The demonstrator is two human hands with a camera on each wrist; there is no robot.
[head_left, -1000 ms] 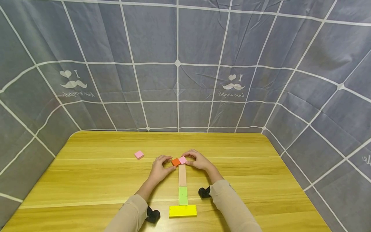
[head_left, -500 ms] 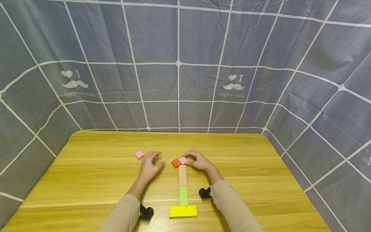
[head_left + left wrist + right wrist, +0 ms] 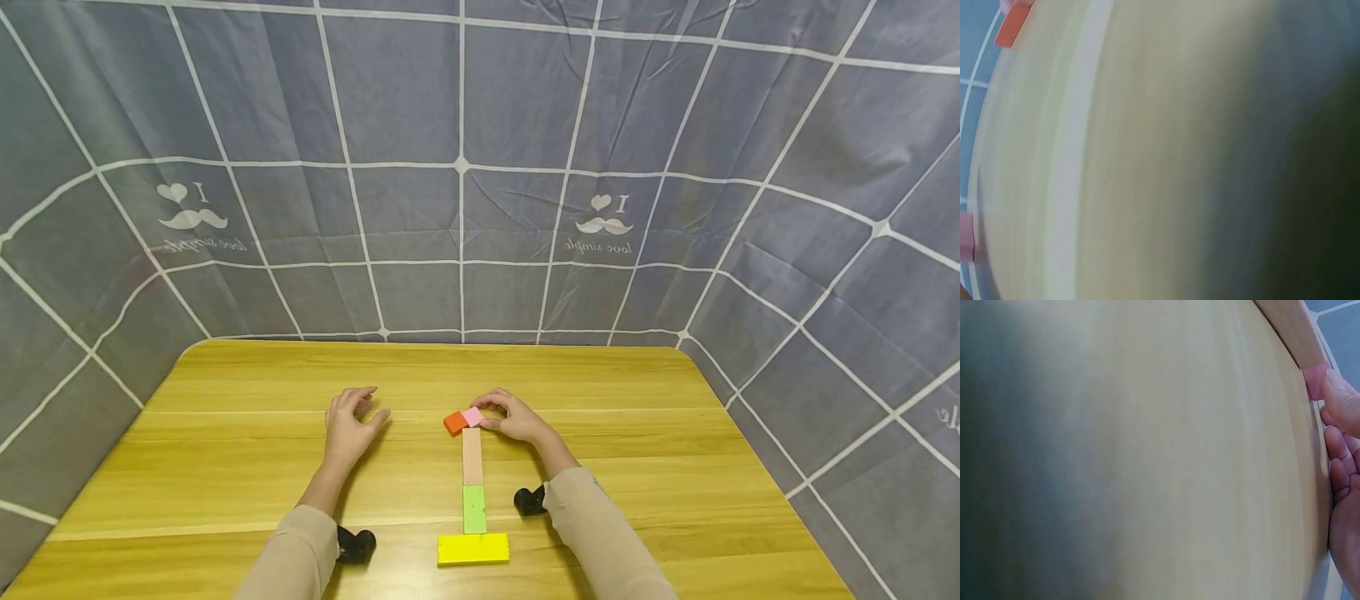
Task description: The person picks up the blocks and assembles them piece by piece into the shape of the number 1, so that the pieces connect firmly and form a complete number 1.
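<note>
My right hand [image 3: 512, 416] pinches a small pink square block [image 3: 472, 416] between thumb and fingers. In the right wrist view the thumb [image 3: 1342, 403] lies against that pink block [image 3: 1315, 381]. An orange-red block [image 3: 454, 422] sits corner-on beside it to the left. Just below starts a straight column: a beige block [image 3: 472, 456], then a light green block [image 3: 474, 509]. My left hand [image 3: 351, 429] is farther left, fingers and thumb spread apart. It mostly hides a second pink block in the head view; the left wrist view shows this pink block [image 3: 966, 237] at its left edge.
A yellow block [image 3: 473, 550] lies crosswise at the near end of the column. The wood-grain table [image 3: 637, 400] reaches back to a grey curtain [image 3: 517, 208] with white lines. Black wrist mounts [image 3: 356, 546] stick out from both sleeves.
My left hand has left the orange-red block and moved left, to around the second pink block. The right hand has kept its place on the other pink block.
</note>
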